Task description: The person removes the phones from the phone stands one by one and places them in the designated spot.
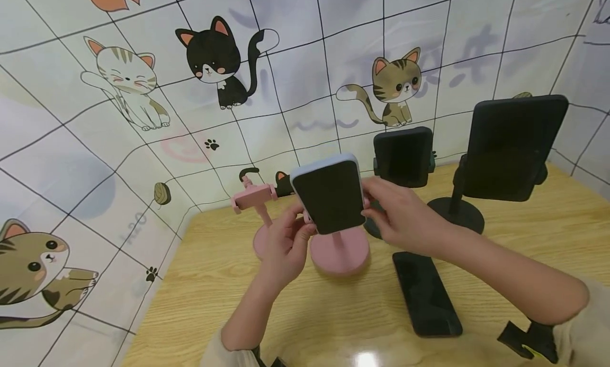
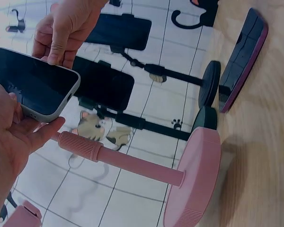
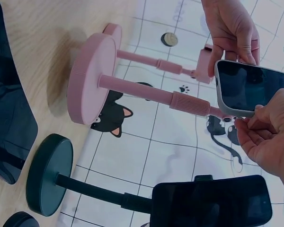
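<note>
A smartphone (image 1: 329, 197) in a pale case, its screen dark, sits tilted at the top of a pink phone stand (image 1: 340, 256). My left hand (image 1: 286, 242) grips its left edge low down, thumb in front and fingers curled behind. On the opposite edge, my right hand (image 1: 402, 213) pinches the side of the phone between thumb and fingers. Bits of the pink clamp show at both sides, partly covered by my fingers. Below the phone, the ribbed collar (image 2: 79, 145) of the stand's pole shows in the left wrist view.
Behind on the left stands another pink phone stand (image 1: 254, 197) with a bare holder. To the right, a dark green stand bears a phone (image 1: 405, 158), and a black stand holds a larger dark-screened device (image 1: 517, 150). Another phone (image 1: 426, 295) lies on the wooden table (image 1: 214, 287).
</note>
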`<state>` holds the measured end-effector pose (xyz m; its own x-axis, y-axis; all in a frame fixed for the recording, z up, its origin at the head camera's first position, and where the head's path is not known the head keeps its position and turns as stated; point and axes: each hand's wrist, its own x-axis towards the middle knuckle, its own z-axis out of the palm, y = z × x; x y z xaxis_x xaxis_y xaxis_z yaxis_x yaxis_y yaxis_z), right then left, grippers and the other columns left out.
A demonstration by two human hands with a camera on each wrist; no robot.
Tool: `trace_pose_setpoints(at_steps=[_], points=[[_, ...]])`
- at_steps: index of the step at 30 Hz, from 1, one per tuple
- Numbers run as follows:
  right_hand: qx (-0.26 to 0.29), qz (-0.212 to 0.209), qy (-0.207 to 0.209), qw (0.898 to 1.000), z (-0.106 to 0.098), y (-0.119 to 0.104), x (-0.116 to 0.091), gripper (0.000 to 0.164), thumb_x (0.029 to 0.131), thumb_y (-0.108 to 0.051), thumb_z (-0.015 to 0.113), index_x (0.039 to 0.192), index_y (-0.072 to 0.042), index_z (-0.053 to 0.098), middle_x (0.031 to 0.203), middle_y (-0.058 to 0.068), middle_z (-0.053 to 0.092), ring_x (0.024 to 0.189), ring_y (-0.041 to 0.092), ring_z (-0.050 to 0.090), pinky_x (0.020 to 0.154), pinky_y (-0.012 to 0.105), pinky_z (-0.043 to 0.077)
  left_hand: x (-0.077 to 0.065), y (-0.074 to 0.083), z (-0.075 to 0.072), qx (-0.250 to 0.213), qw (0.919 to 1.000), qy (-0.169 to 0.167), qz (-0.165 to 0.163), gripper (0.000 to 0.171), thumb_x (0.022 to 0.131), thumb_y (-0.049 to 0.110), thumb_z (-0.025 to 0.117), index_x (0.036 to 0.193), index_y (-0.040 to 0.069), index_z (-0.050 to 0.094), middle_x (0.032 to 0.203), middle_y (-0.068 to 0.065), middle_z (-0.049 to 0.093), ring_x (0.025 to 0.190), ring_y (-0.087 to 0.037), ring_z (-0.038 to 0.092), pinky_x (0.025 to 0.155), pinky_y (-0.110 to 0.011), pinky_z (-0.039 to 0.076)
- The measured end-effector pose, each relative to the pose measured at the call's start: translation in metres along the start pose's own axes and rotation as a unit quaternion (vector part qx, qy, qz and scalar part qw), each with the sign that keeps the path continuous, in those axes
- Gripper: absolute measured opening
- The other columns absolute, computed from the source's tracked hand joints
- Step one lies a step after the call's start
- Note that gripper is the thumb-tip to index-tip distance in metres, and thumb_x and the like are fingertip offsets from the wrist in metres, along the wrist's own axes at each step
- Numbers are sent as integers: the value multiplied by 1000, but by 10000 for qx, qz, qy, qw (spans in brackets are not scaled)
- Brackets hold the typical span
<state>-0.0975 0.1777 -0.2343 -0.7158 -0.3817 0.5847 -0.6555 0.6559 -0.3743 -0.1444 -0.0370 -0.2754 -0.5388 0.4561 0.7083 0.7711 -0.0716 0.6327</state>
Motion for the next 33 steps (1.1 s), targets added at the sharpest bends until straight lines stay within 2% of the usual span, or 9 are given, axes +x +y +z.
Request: trace_pose_setpoints(at_steps=[4, 9, 10, 12, 13, 15, 19, 30, 33], points=[[-1, -280, 186, 9994, -5, -6, -11, 34, 72, 12, 67, 92, -7, 48, 81, -5, 44, 72, 6, 44, 58, 21, 40, -5, 7, 5, -104, 9986, -114, 503, 31, 82, -13, 51, 113, -9, 47, 102, -21, 55, 85, -25, 62, 74, -35, 52], [3, -552, 346, 9979, -8, -12, -24, 38, 67, 12, 69, 91, -9, 48, 82, -8, 44, 68, 3, 40, 56, 16, 35, -12, 15, 11, -212, 9967, -154, 763, 25, 85, -6, 52, 109, -9, 48, 96, -20, 54, 79, -23, 62, 69, -32, 53], [23, -590, 370, 9976, -9, -12, -26, 30, 74, 5, 68, 91, -9, 48, 82, -8, 44, 67, 3, 39, 55, 14, 34, -13, 16, 12, -273, 9962, -171, 808, 23, 85, -4, 51, 108, -9, 48, 95, -20, 54, 77, -23, 61, 68, -31, 53], [54, -678, 433, 9967, -9, -13, -30, 32, 71, 6, 70, 89, -9, 48, 82, -7, 45, 64, 2, 38, 53, 11, 32, -15, 18, 15, -369, 9951, -203, 894, 22, 86, -3, 51, 106, -10, 48, 94, -19, 53, 75, -24, 59, 66, -31, 53], [82, -689, 442, 9966, -9, -13, -33, 24, 78, -1, 67, 89, -9, 48, 82, -7, 45, 64, 2, 38, 52, 10, 32, -16, 19, 16, -415, 9946, -229, 927, 22, 86, -2, 51, 107, -10, 48, 94, -20, 53, 75, -24, 58, 65, -30, 52], [148, -726, 475, 9961, -9, -13, -37, 13, 88, -16, 58, 89, -8, 48, 83, -7, 45, 64, 2, 40, 52, 9, 33, -19, 20, 18, -498, 9940, -261, 943, 22, 87, -1, 51, 107, -10, 48, 94, -20, 53, 75, -25, 58, 65, -30, 53], [260, -743, 476, 9958, -8, -12, -44, 32, 92, -36, 37, 90, -7, 48, 84, -6, 47, 69, 4, 45, 55, 10, 36, -23, 22, 22, -610, 9935, -303, 917, 23, 87, 0, 50, 107, -10, 47, 94, -21, 53, 76, -25, 59, 62, -31, 53], [544, -627, 358, 9959, -7, -10, -52, 27, 91, -33, 41, 93, -7, 48, 84, -6, 46, 69, 3, 46, 50, 7, 34, -30, 20, 28, -911, 9925, -308, 750, 25, 84, -10, 51, 108, -12, 46, 95, -23, 52, 82, -19, 60, 63, -31, 53], [545, -562, 255, 9966, -7, -10, -52, 16, 90, -23, 50, 94, -8, 49, 86, -7, 47, 72, 4, 48, 52, 8, 36, -31, 19, 28, -927, 9927, -304, 706, 26, 82, -14, 50, 108, -12, 46, 94, -22, 51, 82, -18, 59, 62, -31, 52]])
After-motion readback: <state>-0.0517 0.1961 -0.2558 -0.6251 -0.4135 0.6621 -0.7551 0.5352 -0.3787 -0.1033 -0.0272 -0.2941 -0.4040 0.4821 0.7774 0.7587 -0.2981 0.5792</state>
